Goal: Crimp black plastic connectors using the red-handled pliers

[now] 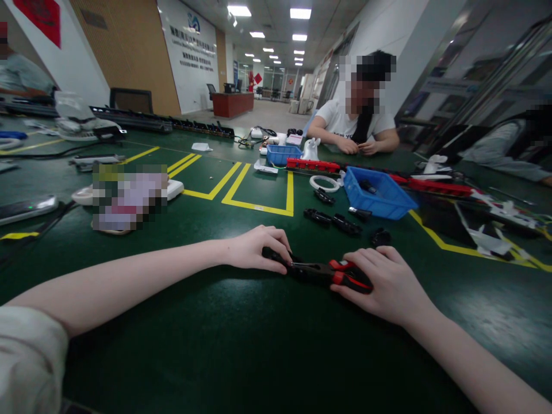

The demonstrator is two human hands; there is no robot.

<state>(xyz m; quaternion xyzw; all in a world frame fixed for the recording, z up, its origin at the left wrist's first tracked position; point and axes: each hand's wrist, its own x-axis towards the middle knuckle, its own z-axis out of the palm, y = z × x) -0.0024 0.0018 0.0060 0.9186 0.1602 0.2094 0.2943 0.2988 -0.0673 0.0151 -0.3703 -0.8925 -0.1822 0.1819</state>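
Both hands rest low on the green table and meet over one tool. The right hand is closed over the red-and-black handles of a pair of pliers, which lies almost flat on the table with its nose pointing towards the left hand. That hand's fingers are curled down over a black piece right at the nose. Whether the nose has closed on the piece is hidden by the fingers.

The work looks to be mid-way at most. Several loose black connectors lie just beyond the hands, apart from the tool, and more dark parts sit in the blue bin farther back on the right. No finished pile can be made out near the hands.

Across the table a co-worker in a white shirt handles something small with both hands.
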